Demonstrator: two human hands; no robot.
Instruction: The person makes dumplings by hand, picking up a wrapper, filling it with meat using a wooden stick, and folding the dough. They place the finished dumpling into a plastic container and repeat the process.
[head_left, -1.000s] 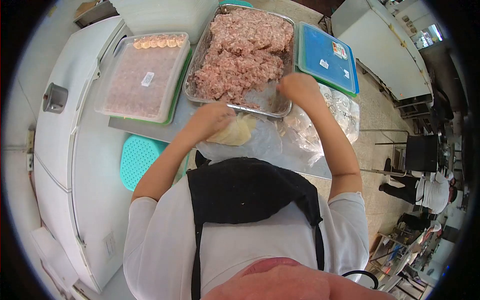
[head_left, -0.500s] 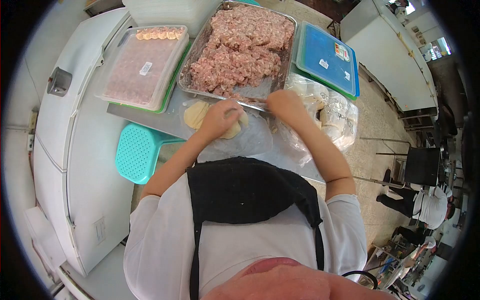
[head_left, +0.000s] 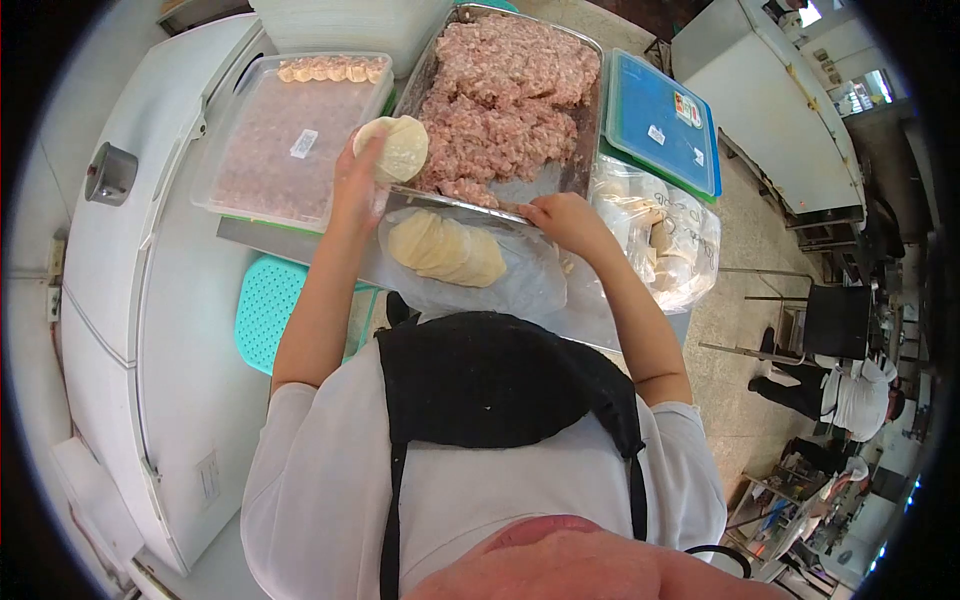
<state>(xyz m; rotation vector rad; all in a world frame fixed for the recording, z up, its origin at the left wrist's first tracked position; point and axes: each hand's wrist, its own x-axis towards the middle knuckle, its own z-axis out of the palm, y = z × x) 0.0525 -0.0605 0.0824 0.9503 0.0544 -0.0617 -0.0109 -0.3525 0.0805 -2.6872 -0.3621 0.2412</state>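
Note:
Raised over the near left corner of the tray, my left hand (head_left: 358,185) is closed on a round, pale dumpling wrapper (head_left: 400,150). My right hand (head_left: 565,220) is at the tray's near edge, fingers pinched round a thin brownish stick-like tool (head_left: 508,208) whose tip points left at the meat. Raw ground meat (head_left: 510,85) fills most of the metal tray (head_left: 597,95), with bare metal at the near right. Below the tray, a row of overlapping wrappers (head_left: 447,250) lies on a clear plastic sheet (head_left: 535,280).
At left sits a lidded clear container (head_left: 260,170) with a row of filled dumplings (head_left: 330,70) on top. Blue-lidded containers (head_left: 655,120) and a plastic bag of pale packs (head_left: 680,240) are at right. A turquoise stool (head_left: 268,310) stands below. Another person (head_left: 855,400) is farther right.
My left hand has lifted a wrapper from the pile and moved up and left, uncovering the other wrappers. My right hand stays by the tray edge, slightly lower.

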